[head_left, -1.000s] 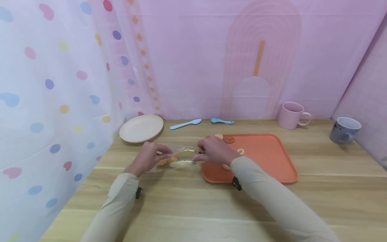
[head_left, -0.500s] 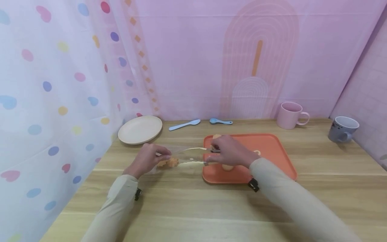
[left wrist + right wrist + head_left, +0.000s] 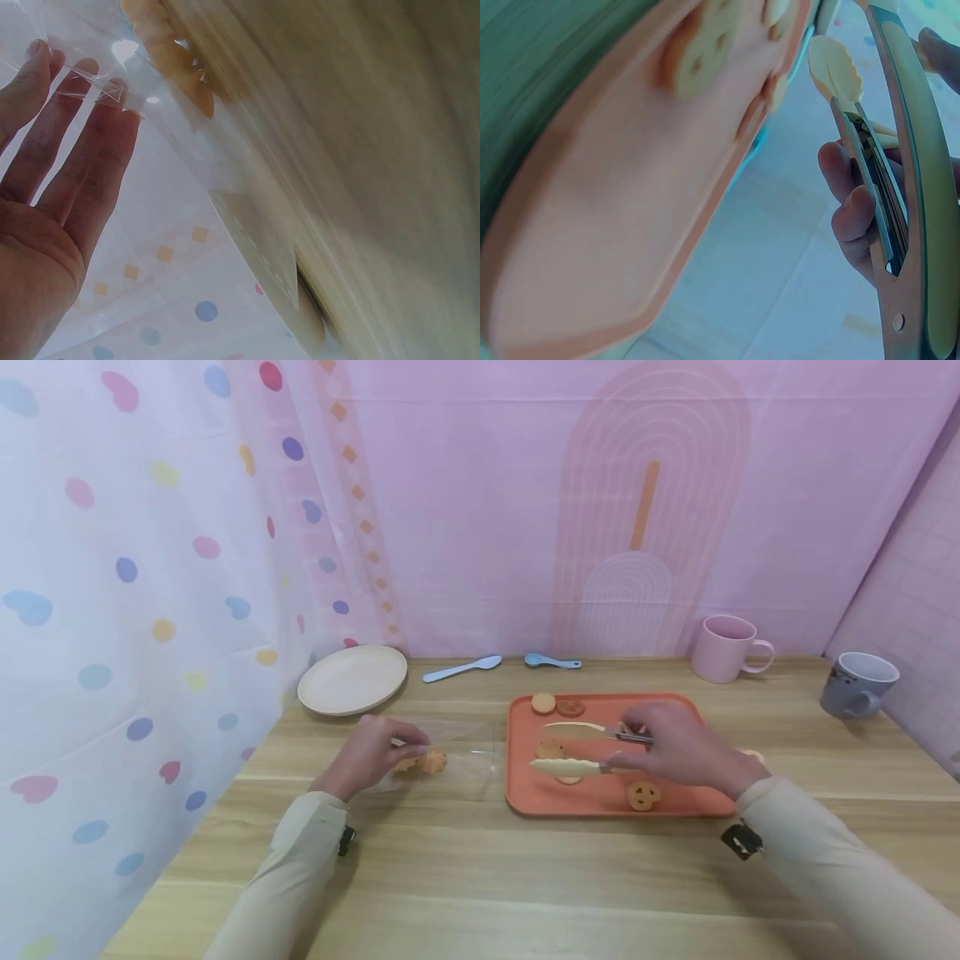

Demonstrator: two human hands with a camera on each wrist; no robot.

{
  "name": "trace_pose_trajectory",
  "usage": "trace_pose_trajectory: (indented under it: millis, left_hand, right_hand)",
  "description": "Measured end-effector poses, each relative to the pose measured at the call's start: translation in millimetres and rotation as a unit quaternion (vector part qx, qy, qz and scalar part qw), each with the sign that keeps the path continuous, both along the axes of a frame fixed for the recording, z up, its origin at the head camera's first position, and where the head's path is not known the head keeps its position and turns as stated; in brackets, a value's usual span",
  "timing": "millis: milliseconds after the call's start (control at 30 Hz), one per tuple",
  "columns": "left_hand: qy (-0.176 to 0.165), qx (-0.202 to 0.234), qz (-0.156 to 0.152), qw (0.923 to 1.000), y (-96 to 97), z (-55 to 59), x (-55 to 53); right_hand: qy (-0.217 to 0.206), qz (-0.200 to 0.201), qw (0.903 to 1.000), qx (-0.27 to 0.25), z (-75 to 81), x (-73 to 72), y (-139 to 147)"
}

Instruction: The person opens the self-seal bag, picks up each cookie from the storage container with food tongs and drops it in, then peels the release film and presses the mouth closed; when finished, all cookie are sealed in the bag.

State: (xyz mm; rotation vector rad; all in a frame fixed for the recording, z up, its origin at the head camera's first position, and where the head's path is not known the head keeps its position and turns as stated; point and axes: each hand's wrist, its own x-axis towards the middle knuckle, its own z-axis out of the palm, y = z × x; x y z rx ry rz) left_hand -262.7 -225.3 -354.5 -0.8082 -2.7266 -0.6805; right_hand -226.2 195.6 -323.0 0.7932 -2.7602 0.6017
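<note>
Wood-grain table (image 3: 480, 877), and along its far side run plate (image 3: 352, 680), utensil (image 3: 462, 669), spoon (image 3: 552, 662), pink mug (image 3: 720, 650), grey mug (image 3: 853, 687)! Nearer the middle sits the tray (image 3: 600, 795), bag (image 3: 470, 766) just to its left.

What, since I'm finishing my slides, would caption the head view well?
The left hand pinches a clear bag with cookies inside while the right hand holds open tongs over an orange tray.

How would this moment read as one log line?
left hand: pinches clear bag | right hand: holds open tongs over orange tray | cookies: some bagged, some on tray
</note>
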Motion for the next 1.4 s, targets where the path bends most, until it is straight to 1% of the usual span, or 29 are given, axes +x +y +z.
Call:
trace_pose_trajectory:
  millis: [133, 233, 367, 500, 600, 667, 800, 933, 1067, 1167, 1300, 1400]
  left_hand:
    - [0.0, 0.002, 0.003, 1.0, -0.4, 0.8, 0.7]
    - [-0.003, 0.002, 0.006, 1.0, -1.5, -0.1, 1.5]
    - [-0.007, 0.0, 0.005, 1.0, -1.9, -1.9, 1.5]
    - [-0.012, 0.0, 0.004, 0.9999, -1.5, -2.2, 1.3]
    - [-0.013, 0.0, 0.006, 0.9999, -1.1, -1.8, 1.5]
    - [-0.012, 0.0, 0.007, 0.9999, -0.8, -1.4, 1.7]
    - [-0.011, 0.003, 0.007, 0.9999, -0.5, -0.9, 2.2]
    - [-0.016, 0.003, 0.005, 0.9999, -0.4, -0.3, 2.8]
    - [-0.015, 0.003, 0.006, 0.9999, -0.4, 0.5, 3.1]
    - [-0.01, 0.005, 0.006, 0.9999, -0.1, 1.6, 3.2]
    - [-0.003, 0.006, 0.004, 1.0, 0.9, 2.9, 3.1]
    - [-0.003, 0.006, 0.005, 1.0, 1.4, 2.6, 2.7]
  right_hand:
    - [-0.005, -0.003, 1.0, -0.003, -1.4, -2.4, 7.0]
    - [-0.006, -0.002, 0.9999, 0.01, -2.2, -6.4, 5.8]
    - [0.004, 0.003, 0.9993, 0.038, -2.0, -12.5, 1.9]
    - [-0.012, 0.006, 0.9982, 0.058, 3.2, -18.1, -2.3]
    - [-0.034, 0.009, 0.9973, 0.064, 9.4, -21.1, -5.7]
    - [-0.041, 0.012, 0.9969, 0.066, 13.3, -22.4, -7.7]
    - [-0.039, 0.014, 0.9963, 0.076, 17.7, -23.6, -11.9]
    - [-0.037, 0.01, 0.9958, 0.083, 17.6, -23.6, -14.8]
    - [-0.029, 0.011, 0.9968, 0.074, 16.6, -22.4, -16.1]
    - [-0.014, 0.016, 0.9977, 0.065, 17.3, -20.3, -16.7]
    - [0.006, 0.037, 0.998, 0.05, 20.6, -16.8, -20.4]
    - [0.006, 0.054, 0.9978, 0.037, 22.9, -14.4, -27.0]
